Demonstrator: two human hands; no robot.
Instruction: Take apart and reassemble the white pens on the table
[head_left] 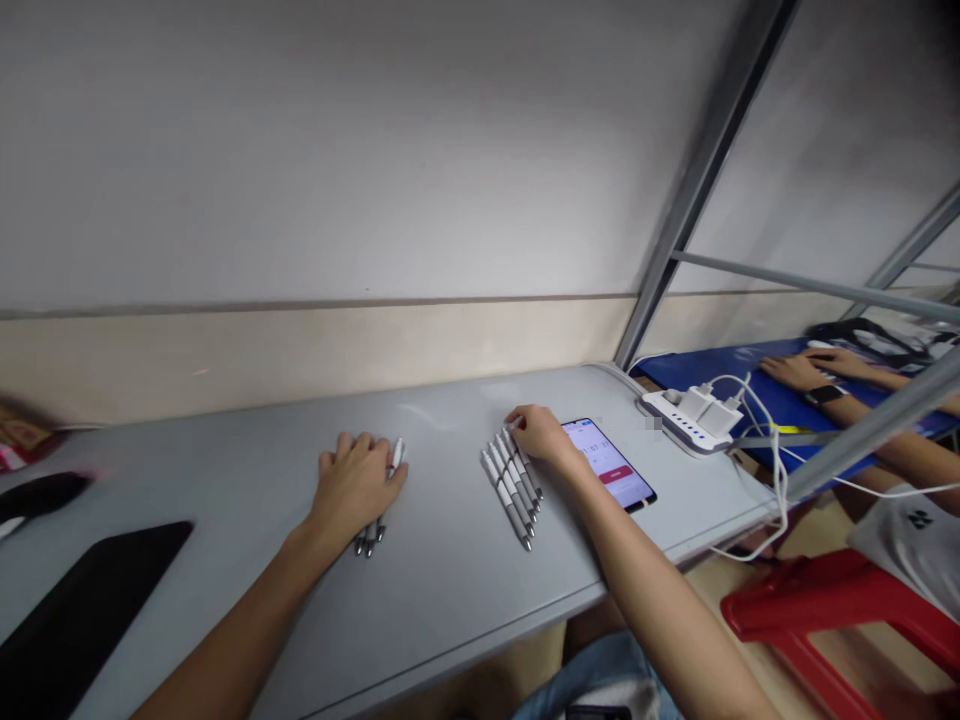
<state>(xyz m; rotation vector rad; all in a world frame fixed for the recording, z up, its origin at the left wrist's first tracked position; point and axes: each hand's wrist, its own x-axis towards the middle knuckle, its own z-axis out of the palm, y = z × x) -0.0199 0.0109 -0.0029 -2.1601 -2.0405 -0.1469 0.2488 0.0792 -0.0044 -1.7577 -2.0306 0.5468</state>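
My left hand (358, 483) is curled over a small bunch of pens lying on the desk, and most of their length is under the palm. A white pen end (398, 452) shows by the thumb and several grey tips (369, 543) stick out below. On the right, several white-and-grey pens (513, 486) lie side by side in a slanted row with their tips towards me. My right hand (537, 436) is closed at the upper right end of that row, its fingertips pinching a pen partly hidden by the hand.
A lit phone (611, 465) lies right of my right hand. Behind it sits a white power strip (688, 420) with plugs and cables. A black mat (94, 610) is at left. Beyond a metal post, another person's hands (796, 372) rest over a blue desk (705, 370); a red stool (832, 595) stands below.
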